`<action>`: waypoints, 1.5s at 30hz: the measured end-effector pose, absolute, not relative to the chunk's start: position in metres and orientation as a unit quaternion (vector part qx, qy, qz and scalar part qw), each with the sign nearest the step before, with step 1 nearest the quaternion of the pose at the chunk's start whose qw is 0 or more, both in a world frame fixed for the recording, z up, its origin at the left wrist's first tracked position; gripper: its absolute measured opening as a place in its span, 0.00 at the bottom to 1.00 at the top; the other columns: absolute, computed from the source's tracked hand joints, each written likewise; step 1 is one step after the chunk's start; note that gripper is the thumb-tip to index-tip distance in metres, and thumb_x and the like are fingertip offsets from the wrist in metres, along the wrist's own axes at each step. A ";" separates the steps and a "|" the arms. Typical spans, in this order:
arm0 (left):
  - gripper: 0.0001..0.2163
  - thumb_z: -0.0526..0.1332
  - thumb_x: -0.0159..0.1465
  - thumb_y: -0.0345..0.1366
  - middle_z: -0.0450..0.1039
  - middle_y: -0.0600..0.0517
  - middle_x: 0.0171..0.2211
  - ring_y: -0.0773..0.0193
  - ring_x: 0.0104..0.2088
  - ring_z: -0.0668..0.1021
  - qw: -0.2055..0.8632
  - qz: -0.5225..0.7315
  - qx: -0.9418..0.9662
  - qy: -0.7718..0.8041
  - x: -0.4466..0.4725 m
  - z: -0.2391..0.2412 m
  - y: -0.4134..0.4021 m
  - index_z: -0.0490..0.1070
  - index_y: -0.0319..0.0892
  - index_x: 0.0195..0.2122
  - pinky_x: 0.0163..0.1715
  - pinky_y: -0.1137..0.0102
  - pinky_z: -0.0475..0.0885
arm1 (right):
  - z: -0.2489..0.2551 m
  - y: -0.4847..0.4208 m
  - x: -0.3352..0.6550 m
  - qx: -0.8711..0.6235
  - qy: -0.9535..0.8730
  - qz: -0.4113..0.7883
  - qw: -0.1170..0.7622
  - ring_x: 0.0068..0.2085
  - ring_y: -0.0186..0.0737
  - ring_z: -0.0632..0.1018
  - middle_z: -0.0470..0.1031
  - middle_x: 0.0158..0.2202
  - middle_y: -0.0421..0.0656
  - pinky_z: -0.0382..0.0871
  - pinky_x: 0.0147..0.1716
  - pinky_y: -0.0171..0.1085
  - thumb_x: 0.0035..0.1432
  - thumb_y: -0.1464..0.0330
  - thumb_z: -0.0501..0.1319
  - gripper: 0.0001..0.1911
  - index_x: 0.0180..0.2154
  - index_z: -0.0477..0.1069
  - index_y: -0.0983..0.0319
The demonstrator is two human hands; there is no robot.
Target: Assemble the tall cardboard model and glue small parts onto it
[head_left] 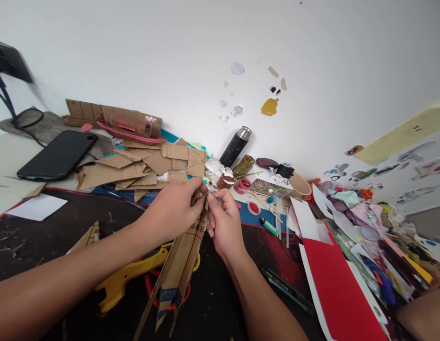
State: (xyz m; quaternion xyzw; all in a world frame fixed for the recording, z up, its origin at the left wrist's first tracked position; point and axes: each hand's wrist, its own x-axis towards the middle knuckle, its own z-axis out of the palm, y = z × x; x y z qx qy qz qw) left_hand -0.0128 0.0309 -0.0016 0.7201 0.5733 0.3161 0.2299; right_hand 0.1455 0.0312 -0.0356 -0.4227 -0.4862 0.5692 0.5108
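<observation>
My left hand is closed round the top end of a long folded cardboard strip that slants down toward me over the dark mat. My right hand pinches the same top end from the right, thumb and forefinger pressed together. Both hands meet at the strip's tip, in the middle of the view. Under the strip lie a yellow plastic tool and a red ring.
A pile of cardboard scraps lies behind the hands, with a black phone at the left. A black flask, small paint pots, a green lighter, a red sheet and heaped paper clutter fill the right.
</observation>
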 end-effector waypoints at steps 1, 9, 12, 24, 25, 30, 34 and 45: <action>0.02 0.57 0.69 0.37 0.77 0.50 0.31 0.51 0.33 0.79 0.230 0.316 0.720 0.574 -0.013 -0.001 0.031 0.66 0.49 0.38 0.35 0.61 0.66 | -0.036 0.031 0.146 -0.424 -0.486 0.569 0.510 0.13 0.28 0.56 0.59 0.15 0.22 0.51 0.11 0.26 0.63 0.47 0.75 0.26 0.38 0.65 0.54; 0.05 0.57 0.70 0.35 0.76 0.52 0.31 0.53 0.33 0.79 0.233 0.309 0.721 0.575 -0.012 0.001 0.031 0.62 0.50 0.36 0.35 0.62 0.65 | -0.038 0.032 0.146 -0.427 -0.474 0.576 0.512 0.13 0.27 0.56 0.59 0.15 0.22 0.50 0.11 0.26 0.61 0.46 0.76 0.27 0.38 0.64 0.54; 0.06 0.57 0.70 0.34 0.76 0.52 0.31 0.53 0.33 0.79 0.230 0.309 0.722 0.574 -0.011 0.001 0.030 0.62 0.50 0.36 0.35 0.63 0.66 | -0.038 0.032 0.146 -0.428 -0.476 0.574 0.511 0.13 0.27 0.55 0.58 0.15 0.22 0.50 0.11 0.26 0.62 0.46 0.76 0.27 0.38 0.64 0.54; 0.04 0.58 0.70 0.34 0.79 0.51 0.32 0.53 0.33 0.81 0.222 0.318 0.726 0.568 -0.013 -0.004 0.033 0.65 0.49 0.37 0.34 0.62 0.67 | -0.039 0.032 0.146 -0.430 -0.478 0.572 0.509 0.13 0.28 0.55 0.58 0.15 0.22 0.50 0.11 0.27 0.63 0.47 0.75 0.26 0.38 0.64 0.54; 0.04 0.58 0.70 0.34 0.78 0.51 0.31 0.53 0.33 0.80 0.221 0.321 0.727 0.566 -0.013 -0.004 0.033 0.66 0.49 0.36 0.34 0.63 0.67 | -0.039 0.032 0.146 -0.431 -0.478 0.572 0.508 0.13 0.28 0.55 0.58 0.15 0.22 0.50 0.11 0.27 0.63 0.47 0.75 0.25 0.38 0.64 0.54; 0.05 0.58 0.70 0.34 0.78 0.52 0.30 0.54 0.31 0.80 0.224 0.319 0.724 0.569 -0.013 -0.002 0.032 0.66 0.49 0.35 0.33 0.63 0.67 | -0.038 0.032 0.146 -0.432 -0.479 0.569 0.510 0.13 0.28 0.56 0.58 0.15 0.22 0.49 0.11 0.26 0.62 0.48 0.75 0.25 0.37 0.64 0.54; 0.05 0.57 0.70 0.35 0.78 0.51 0.31 0.52 0.33 0.80 0.232 0.310 0.721 0.575 -0.012 -0.001 0.032 0.64 0.50 0.36 0.34 0.62 0.67 | -0.038 0.033 0.146 -0.429 -0.478 0.570 0.512 0.13 0.28 0.56 0.58 0.14 0.22 0.50 0.11 0.26 0.63 0.48 0.75 0.24 0.38 0.65 0.54; 0.04 0.58 0.70 0.36 0.79 0.50 0.30 0.51 0.33 0.81 0.220 0.316 0.726 0.569 -0.014 -0.004 0.033 0.67 0.49 0.36 0.33 0.62 0.67 | -0.038 0.032 0.145 -0.432 -0.481 0.568 0.509 0.13 0.28 0.57 0.58 0.15 0.22 0.50 0.11 0.27 0.62 0.46 0.75 0.26 0.38 0.64 0.54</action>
